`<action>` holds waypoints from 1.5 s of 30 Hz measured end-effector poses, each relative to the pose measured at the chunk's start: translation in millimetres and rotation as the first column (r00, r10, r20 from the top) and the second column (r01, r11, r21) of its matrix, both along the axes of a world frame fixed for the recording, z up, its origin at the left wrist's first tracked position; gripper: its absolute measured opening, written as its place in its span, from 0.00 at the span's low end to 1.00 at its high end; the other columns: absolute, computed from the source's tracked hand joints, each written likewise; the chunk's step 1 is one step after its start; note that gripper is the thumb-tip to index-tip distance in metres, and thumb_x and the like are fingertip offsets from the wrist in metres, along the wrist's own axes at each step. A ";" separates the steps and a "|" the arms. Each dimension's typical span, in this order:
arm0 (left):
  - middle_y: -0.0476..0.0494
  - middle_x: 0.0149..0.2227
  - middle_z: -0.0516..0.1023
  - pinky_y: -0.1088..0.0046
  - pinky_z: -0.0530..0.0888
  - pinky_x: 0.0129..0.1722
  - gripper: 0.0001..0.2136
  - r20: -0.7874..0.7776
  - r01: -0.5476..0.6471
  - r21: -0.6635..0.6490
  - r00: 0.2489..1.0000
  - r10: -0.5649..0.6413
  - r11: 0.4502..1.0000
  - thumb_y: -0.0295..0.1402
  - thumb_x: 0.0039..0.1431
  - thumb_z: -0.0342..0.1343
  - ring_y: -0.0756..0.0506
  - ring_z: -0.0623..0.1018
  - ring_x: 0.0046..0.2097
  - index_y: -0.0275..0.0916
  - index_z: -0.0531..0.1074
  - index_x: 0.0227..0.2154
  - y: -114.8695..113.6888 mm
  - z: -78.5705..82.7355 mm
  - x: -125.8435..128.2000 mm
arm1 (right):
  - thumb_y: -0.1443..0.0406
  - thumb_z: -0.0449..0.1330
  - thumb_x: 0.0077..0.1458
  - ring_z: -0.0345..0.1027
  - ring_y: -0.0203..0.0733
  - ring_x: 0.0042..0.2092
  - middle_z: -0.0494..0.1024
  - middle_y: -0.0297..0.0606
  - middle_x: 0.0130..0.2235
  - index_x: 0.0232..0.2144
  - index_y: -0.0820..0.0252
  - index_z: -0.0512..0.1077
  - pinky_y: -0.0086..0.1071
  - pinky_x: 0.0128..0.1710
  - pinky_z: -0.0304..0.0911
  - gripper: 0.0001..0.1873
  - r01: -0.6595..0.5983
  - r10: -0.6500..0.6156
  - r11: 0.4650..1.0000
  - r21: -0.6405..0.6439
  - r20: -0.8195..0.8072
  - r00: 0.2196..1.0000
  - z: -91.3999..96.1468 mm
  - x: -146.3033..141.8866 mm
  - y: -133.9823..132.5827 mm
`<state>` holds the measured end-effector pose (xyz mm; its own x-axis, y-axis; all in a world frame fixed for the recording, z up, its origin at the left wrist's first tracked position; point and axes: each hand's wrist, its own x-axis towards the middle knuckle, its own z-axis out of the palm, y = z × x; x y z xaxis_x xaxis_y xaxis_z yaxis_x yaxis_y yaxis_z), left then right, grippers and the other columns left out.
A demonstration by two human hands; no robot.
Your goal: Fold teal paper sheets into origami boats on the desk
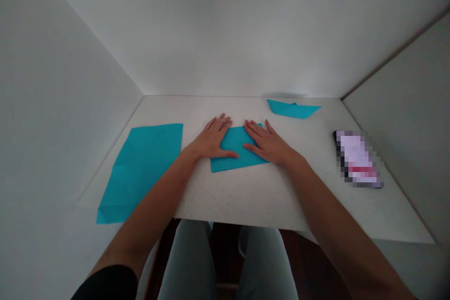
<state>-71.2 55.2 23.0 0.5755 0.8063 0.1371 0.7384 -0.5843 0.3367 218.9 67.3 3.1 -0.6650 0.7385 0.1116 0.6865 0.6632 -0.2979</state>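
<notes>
A folded sheet of blue paper [234,147] lies flat on the white table in front of me. My left hand [214,137] rests on its left side, fingers spread and thumb stretched across the paper. On the right side of the same paper lies my right hand [263,141], palm down with the fingers apart and the thumb pointing inward. Both palms cover parts of the paper's side edges. Neither hand grips anything.
A larger blue paper sheet [147,159] with crease lines lies at the left, partly under my left forearm and reaching the front edge. A folded blue paper boat [295,109] sits at the back right. A blurred-out phone [358,159] lies at the right. White walls enclose the table [239,201].
</notes>
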 end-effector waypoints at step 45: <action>0.39 0.54 0.78 0.55 0.74 0.59 0.18 0.119 -0.139 -0.030 0.983 0.141 0.990 0.41 0.76 0.52 0.39 0.80 0.54 0.46 0.81 0.60 14.2 -4.1 31.5 | 0.47 0.52 0.74 0.77 0.50 0.42 0.85 0.42 0.42 0.61 0.49 0.81 0.42 0.46 0.70 0.27 -0.037 0.001 0.980 -0.195 -0.181 0.984 30.5 -8.3 -3.8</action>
